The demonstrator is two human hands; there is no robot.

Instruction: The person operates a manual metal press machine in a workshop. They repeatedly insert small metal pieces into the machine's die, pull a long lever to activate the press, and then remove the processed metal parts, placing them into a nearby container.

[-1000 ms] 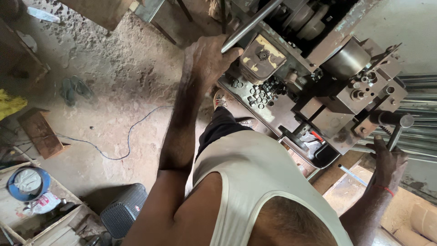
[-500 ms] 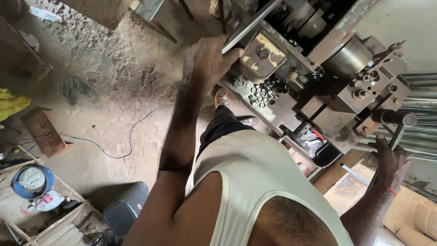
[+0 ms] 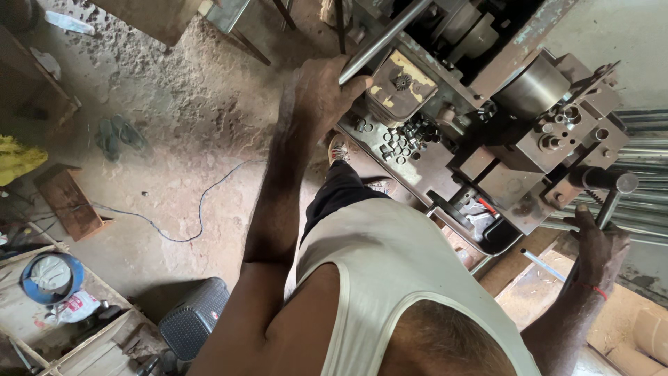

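Observation:
I look down past my white undershirt at a greasy metal machine (image 3: pixel 515 153) standing on a dirt floor. My left hand (image 3: pixel 316 97) is stretched forward and closed around the end of a long steel rod (image 3: pixel 390 35) that slants up into the machine. My right hand (image 3: pixel 595 244) grips a dark lever handle (image 3: pixel 612 198) at the machine's right side, next to a toothed bar. A tray of small metal pieces (image 3: pixel 403 139) lies on the machine bed just right of my left hand. My foot in a shoe (image 3: pixel 339 150) shows below that hand.
Stacked steel rods (image 3: pixel 643 160) lie at the far right. A thin blue cable (image 3: pixel 195 209) runs across the floor. At lower left are a wooden crate with a blue tin (image 3: pixel 49 278) and a black basket (image 3: pixel 195 317). A wooden block (image 3: pixel 69 202) and sandals (image 3: pixel 115 136) lie on the left.
Both hands have kept their grips, the left on the rod and the right on the lever. Only the view has shifted a little.

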